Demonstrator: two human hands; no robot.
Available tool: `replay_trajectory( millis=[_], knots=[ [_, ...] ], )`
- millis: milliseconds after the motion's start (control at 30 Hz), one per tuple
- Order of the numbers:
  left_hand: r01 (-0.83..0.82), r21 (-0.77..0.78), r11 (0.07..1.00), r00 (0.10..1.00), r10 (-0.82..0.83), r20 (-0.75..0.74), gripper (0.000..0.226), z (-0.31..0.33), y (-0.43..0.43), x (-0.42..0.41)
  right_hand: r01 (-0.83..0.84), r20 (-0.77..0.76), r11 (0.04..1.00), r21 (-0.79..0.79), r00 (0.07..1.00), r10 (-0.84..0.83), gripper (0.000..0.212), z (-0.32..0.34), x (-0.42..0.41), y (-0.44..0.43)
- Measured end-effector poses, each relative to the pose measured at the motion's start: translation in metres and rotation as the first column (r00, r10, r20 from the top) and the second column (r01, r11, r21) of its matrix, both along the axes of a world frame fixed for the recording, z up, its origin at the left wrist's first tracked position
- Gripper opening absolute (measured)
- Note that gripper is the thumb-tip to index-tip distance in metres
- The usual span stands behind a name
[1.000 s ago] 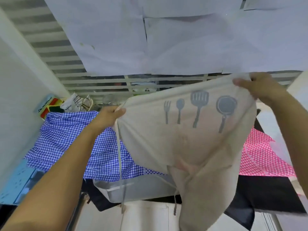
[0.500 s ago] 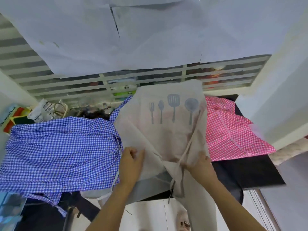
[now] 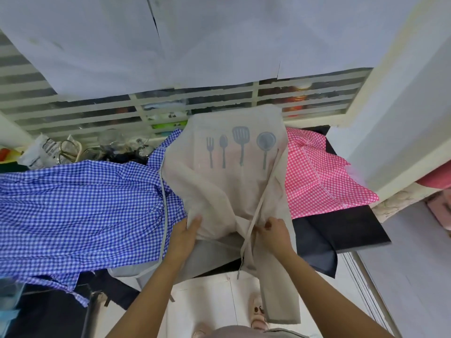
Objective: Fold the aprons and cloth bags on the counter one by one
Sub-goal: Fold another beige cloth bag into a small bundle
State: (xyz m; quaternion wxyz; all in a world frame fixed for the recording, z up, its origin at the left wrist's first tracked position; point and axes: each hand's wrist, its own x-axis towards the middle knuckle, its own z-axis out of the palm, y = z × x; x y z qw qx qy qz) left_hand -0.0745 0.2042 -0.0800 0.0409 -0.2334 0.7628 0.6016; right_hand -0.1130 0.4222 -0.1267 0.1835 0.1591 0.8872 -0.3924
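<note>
A beige apron (image 3: 227,186) lies spread down the middle of a crowded worktop (image 3: 361,228), its bib towards the slatted window (image 3: 73,111) and its lower part hanging over the near edge. A grey utensil print (image 3: 240,148) of a fork, spoon, spatula and pan faces up on the bib.

The left hand (image 3: 188,236) has its grip closed on the apron's left side at the worktop's near edge, thumb on top of the fabric. The right hand (image 3: 275,234) pinches the apron just beside a strap (image 3: 258,211) that runs diagonally across it; whether that grip takes in the strap as well is hard to tell.

A blue checked apron (image 3: 80,203) lies bunched to the left, partly under the beige one. A pink checked apron (image 3: 322,181) lies to the right, and a dark cloth (image 3: 317,257) droops over the edge below it. Paper sheets (image 3: 195,45) cover the upper window.
</note>
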Motion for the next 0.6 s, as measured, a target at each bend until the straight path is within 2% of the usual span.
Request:
replay_trajectory(
  millis=[33, 67, 133, 167, 200, 267, 333, 433, 533, 600],
  knots=[
    [-0.005, -0.032, 0.999, 0.999, 0.003, -0.05, 0.031, 0.007, -0.003, -0.002, 0.025, 0.017, 0.996, -0.084, 1.0, -0.024, 0.027, 0.003, -0.005, 0.004],
    [-0.021, -0.065, 0.998, 0.995, 0.014, -0.1, 0.03, 0.016, -0.008, -0.005, 0.093, 0.052, 0.967, -0.238, 0.995, -0.083, 0.026, 0.011, -0.011, 0.01],
    [-0.078, -0.131, 0.988, 0.978, 0.051, -0.201, 0.028, 0.04, -0.024, -0.01, 0.264, 0.167, 0.791, -0.552, 0.964, -0.205, 0.024, 0.03, -0.027, 0.032],
    [-0.119, -0.155, 0.981, 0.968, 0.08, -0.237, 0.025, 0.053, -0.035, -0.014, 0.295, 0.181, 0.709, -0.641, 0.955, -0.233, 0.023, 0.043, -0.036, 0.051],
    [-0.161, -0.173, 0.972, 0.958, 0.113, -0.262, 0.025, 0.067, -0.049, -0.017, 0.295, 0.173, 0.669, -0.682, 0.954, -0.244, 0.023, 0.054, -0.045, 0.072],
    [-0.227, -0.251, 0.941, 0.956, 0.166, -0.241, 0.034, 0.087, -0.084, -0.026, 0.27, 0.098, 0.695, -0.666, 0.956, -0.277, 0.024, 0.072, -0.06, 0.12],
    [-0.224, -0.362, 0.905, 0.974, 0.192, -0.124, 0.043, 0.096, -0.113, -0.036, 0.346, 0.066, 0.735, -0.584, 0.922, -0.381, 0.026, 0.073, -0.065, 0.163],
    [-0.081, -0.519, 0.851, 0.99, 0.127, 0.055, 0.048, 0.083, -0.121, -0.042, 0.442, 0.033, 0.771, -0.459, 0.876, -0.482, 0.022, 0.051, -0.056, 0.198],
    [0.069, -0.575, 0.815, 0.995, -0.016, 0.096, 0.05, 0.05, -0.107, -0.033, 0.535, 0.001, 0.773, -0.34, 0.823, -0.569, 0.019, 0.025, -0.035, 0.199],
    [0.097, -0.544, 0.833, 0.995, -0.061, 0.083, 0.046, 0.028, -0.099, -0.024, 0.565, -0.097, 0.797, -0.213, 0.8, -0.592, 0.026, 0.021, -0.02, 0.184]
  ],
)
